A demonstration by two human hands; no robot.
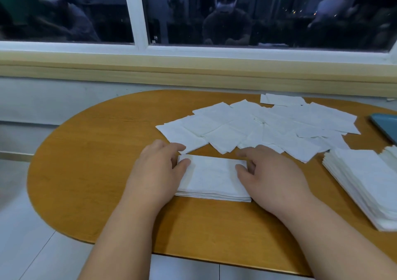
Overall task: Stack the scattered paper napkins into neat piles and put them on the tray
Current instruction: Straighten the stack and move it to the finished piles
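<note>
my left hand (156, 172) and my right hand (272, 178) hold the two ends of the small pile (212, 176), fingers curled round it. behind it lie loose napkins (257, 127). to its right sit the big pile (365, 178) and the blue tray (385, 126).

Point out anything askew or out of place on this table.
The loose napkins at the far side lie overlapping at mixed angles, unstacked. The near pile and the taller pile at right look tidy, though neither sits on the tray.
</note>
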